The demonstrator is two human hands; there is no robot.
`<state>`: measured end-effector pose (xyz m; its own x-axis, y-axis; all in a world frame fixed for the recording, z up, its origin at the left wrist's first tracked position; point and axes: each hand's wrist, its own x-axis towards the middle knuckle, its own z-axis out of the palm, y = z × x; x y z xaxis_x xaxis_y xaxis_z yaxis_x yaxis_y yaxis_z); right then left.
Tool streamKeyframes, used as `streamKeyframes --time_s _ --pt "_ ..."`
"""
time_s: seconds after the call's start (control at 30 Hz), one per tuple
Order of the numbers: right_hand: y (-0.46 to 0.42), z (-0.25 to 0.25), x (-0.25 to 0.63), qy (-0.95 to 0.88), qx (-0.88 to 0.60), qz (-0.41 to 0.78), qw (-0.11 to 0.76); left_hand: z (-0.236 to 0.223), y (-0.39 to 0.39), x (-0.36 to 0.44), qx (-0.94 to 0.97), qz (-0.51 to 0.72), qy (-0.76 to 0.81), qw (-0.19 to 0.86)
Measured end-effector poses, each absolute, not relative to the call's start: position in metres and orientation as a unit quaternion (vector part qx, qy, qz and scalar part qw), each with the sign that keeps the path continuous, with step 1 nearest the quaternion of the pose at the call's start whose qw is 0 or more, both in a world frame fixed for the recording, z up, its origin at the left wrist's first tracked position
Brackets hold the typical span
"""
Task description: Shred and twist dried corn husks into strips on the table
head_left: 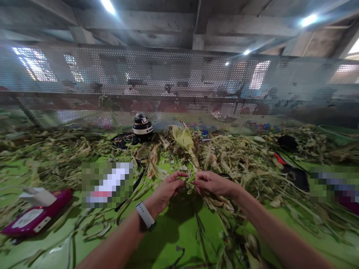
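A pale yellow-green flower (183, 138), with broad petal-like leaves, leans away from me. Its wrapped stem runs down to the fingertips of my right hand (211, 182), which are pinched at the stem's near end. My left hand (171, 186), with a watch (146, 216) on the wrist, faces it a short gap away. Its thumb and forefinger are curled together, and what they hold, if anything, is too small to make out. Small green leafy scraps (190, 186) show between the two hands.
Dried leaves and stalks (238, 157) litter the green table (179, 231). A black jar with a white band (143, 129) stands by the perforated metal screen (174, 82). A magenta power strip with a white plug (39, 215) lies left; a dark red-tipped object (294, 173) lies right.
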<state>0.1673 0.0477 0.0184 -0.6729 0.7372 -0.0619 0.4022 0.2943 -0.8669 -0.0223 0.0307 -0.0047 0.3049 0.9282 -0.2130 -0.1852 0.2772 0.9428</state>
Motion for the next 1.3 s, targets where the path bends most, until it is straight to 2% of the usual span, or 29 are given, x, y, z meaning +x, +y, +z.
streamKeyframes --time_s 0.1,0.23,0.3,0.5,0.7,1.1,1.3 --pt "0.048 0.020 0.165 -0.777 -0.374 0.444 0.243 -0.004 0.031 -0.024 0.442 0.425 0.410 0.676" --pt "0.050 0.023 0.164 -0.806 -0.354 0.349 0.321 -0.001 0.030 -0.025 0.472 0.426 0.381 0.671" --pt "0.051 0.022 0.164 -0.814 -0.352 0.335 0.318 0.001 0.028 -0.025 0.485 0.427 0.372 0.667" --pt "0.050 0.014 0.162 -0.804 -0.344 0.407 0.262 0.004 0.024 -0.022 0.522 0.402 0.340 0.670" --pt "0.047 0.011 0.158 -0.740 -0.377 0.485 0.273 0.005 0.026 -0.026 0.527 0.416 0.319 0.669" --pt "0.045 0.005 0.156 -0.726 -0.402 0.487 0.274 -0.003 0.030 -0.026 0.505 0.421 0.323 0.681" --pt "0.044 0.010 0.156 -0.763 -0.401 0.420 0.285 -0.001 0.033 -0.030 0.532 0.440 0.364 0.626"
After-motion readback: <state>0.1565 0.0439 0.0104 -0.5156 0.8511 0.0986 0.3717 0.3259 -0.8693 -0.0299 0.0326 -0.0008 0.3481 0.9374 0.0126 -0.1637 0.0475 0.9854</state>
